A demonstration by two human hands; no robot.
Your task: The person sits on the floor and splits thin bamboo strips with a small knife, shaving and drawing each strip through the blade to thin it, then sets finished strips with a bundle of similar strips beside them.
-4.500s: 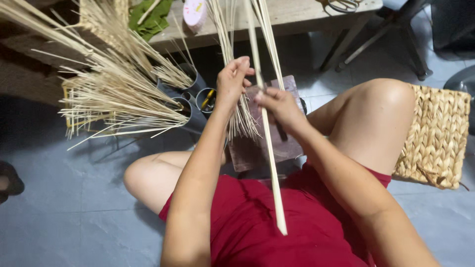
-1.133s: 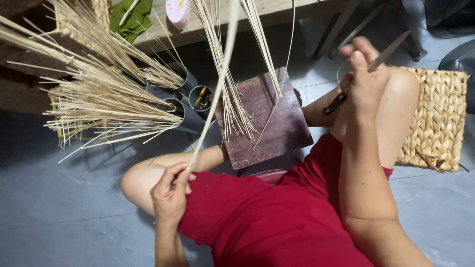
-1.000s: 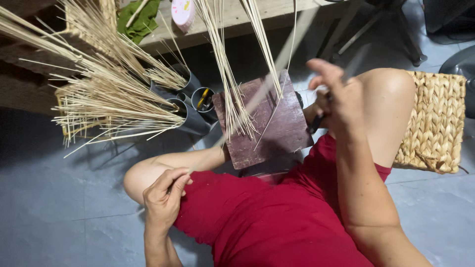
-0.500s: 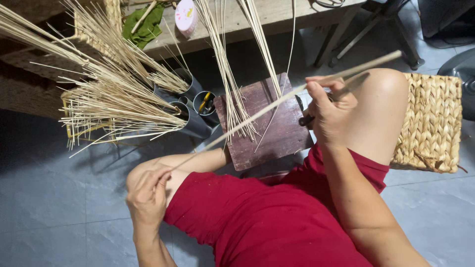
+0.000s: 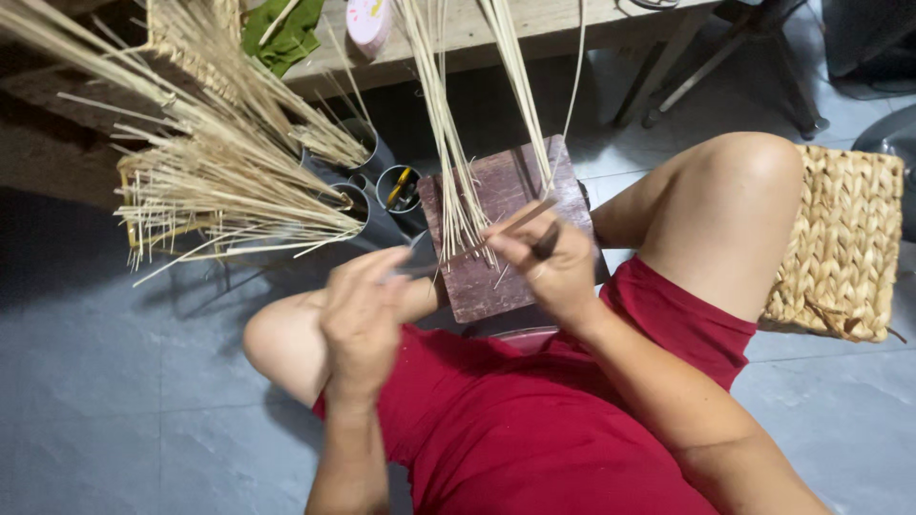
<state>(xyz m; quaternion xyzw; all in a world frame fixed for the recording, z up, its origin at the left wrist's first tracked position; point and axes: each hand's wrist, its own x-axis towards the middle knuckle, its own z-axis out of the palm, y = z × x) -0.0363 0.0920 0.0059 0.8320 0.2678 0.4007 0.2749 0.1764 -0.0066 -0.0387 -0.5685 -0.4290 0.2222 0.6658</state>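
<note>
Your right hand [image 5: 553, 272] is closed around a dark-handled tool [image 5: 546, 240] and pinches one end of a thin pale strip [image 5: 496, 232] (its far end is blurred, so where it stops is hard to tell). That strip runs leftward from your right fingers toward your left hand [image 5: 363, 310], crossing over the reddish-brown wooden block [image 5: 506, 191] that lies just beyond both hands. Your left hand is raised with fingers loosely curled and bunched near the strip's other end; whether it truly grips the strip I cannot tell, because the fingers are smeared by motion. Hanging down onto the block, just above your right hand, is a bundle of long pale strips [image 5: 448, 143]. Further out beyond your left hand sits a spray of cut straw-coloured stalks [image 5: 219, 191], with dark round cups [image 5: 396, 186] between it and the block. Well off to the side of your right arm, past your raised knee, lies a woven mat [image 5: 849, 238].
</note>
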